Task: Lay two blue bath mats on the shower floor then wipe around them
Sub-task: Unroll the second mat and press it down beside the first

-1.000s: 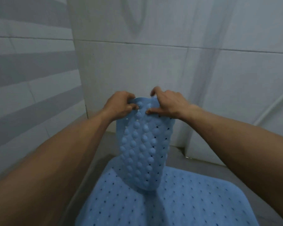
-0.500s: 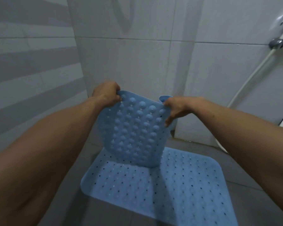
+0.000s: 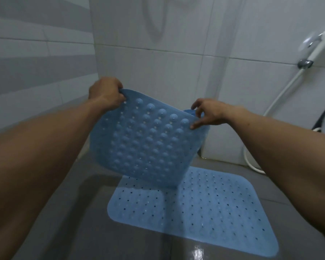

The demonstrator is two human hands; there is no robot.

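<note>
So the second mat (image 3: 148, 141) hangs down from both hands, suction-cup side facing the camera. The left hand (image 3: 106, 95) pinches the top left corner and the right hand (image 3: 207, 114) pinches the top right, fingers curled round the edge. The first mat (image 3: 204, 212) lies flat on the shower floor (image 3: 73, 231), below and to the right, so I'd guess the bare floor on the left is where this one goes.

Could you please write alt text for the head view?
Two bare hands, left hand and right hand, hold a blue bath mat up by its top edge, suction cups facing the camera, above a second blue mat lying flat on the grey shower floor.
</note>
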